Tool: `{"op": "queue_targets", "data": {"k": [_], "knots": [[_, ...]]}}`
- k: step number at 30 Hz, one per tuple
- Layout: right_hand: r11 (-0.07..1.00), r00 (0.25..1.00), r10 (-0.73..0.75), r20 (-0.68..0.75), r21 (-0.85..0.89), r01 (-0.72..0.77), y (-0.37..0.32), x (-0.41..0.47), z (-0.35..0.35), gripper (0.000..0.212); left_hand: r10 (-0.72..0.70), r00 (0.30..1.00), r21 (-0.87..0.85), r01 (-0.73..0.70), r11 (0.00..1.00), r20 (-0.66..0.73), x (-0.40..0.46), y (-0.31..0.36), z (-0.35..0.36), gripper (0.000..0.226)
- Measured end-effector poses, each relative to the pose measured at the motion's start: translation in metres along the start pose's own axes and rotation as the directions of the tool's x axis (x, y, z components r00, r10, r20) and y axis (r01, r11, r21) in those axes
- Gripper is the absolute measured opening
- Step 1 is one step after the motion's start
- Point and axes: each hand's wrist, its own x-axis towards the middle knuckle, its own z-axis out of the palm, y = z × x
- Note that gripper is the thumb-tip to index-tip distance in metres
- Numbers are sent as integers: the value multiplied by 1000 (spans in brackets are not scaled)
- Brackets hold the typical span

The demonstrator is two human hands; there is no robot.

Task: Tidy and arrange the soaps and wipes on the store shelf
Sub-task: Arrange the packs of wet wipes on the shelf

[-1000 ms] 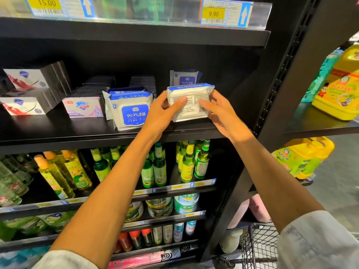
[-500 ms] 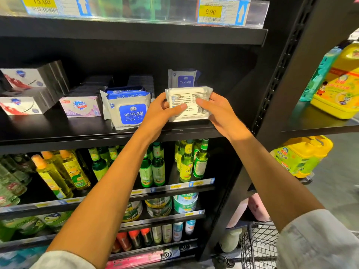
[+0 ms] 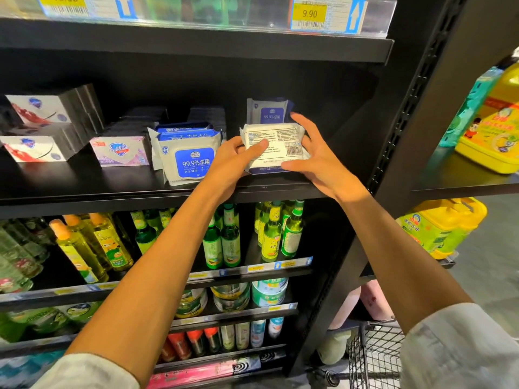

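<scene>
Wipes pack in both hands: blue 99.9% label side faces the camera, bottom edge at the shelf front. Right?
Not quite. The wipes pack, held by the left hand and right hand, shows its white back with fine print and a barcode in the head view. Its bottom edge is at the shelf front.

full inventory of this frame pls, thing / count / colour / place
held wipes pack: 1, white, printed back facing camera, front right of soap shelf
wipes packs: at least 3 more, white and blue, middle and behind held pack
soap boxes: several, white or lilac fronts, left
shelf: black
price tags: 2, yellow, top rail
green bottles: many, shelf below
yellow jugs: right unit
wire cart: bottom right
left hand: holds pack's left edge
right hand: holds pack's right edge
</scene>
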Motion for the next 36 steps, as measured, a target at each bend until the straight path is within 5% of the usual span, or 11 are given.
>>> {"op": "queue_targets", "data": {"k": [6, 12, 16, 23, 31, 36], "knots": [[997, 995, -1, -102, 81, 10, 1, -3, -1, 71, 41, 998, -20, -40, 999, 46, -2, 2, 2, 67], [982, 990, 22, -141, 191, 5, -2, -2, 2, 59, 230, 963, 3, -232, 973, 140, -4, -4, -5, 93], [970, 987, 49, -153, 241, -11, -6, -4, 3, 53, 270, 943, 72, -288, 955, 194, -6, -7, -5, 78], [985, 992, 53, -112, 167, -34, -3, -1, 2, 51, 262, 963, 64, -266, 962, 66, -3, -10, -6, 56], [1000, 997, -14, -77, -19, 12, 2, 2, 0, 85, 191, 981, -13, -191, 982, 16, -1, -7, -4, 51], [997, 985, -57, -161, -64, 47, 4, -2, 2, 66, 159, 986, -28, -158, 987, 41, -2, -6, -3, 50]]}}
